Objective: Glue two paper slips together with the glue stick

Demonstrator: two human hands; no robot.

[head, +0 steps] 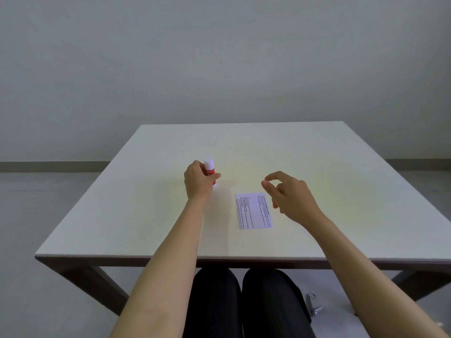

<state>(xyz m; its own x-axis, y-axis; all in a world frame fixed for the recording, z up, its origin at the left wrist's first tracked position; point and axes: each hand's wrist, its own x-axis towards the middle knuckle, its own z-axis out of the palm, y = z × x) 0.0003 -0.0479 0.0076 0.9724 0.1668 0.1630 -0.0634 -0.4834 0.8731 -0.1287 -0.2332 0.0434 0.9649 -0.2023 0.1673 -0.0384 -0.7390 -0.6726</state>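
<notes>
A red glue stick (210,170) with a white cap stands upright on the white table (146,215), left of centre. My left hand (199,181) is wrapped around its red body, thumb across the front. A white paper slip (253,210) with printed text lies flat near the table's middle; I can make out only one sheet, and cannot tell whether a second lies on it. My right hand (286,193) hovers just above the paper's far right corner, fingers curled and apart, thumb and forefinger nearly touching, holding nothing.
The table's front edge (219,258) runs just above my knees, in dark trousers. A grey wall stands behind the table. A small metal object (313,306) lies on the floor at lower right.
</notes>
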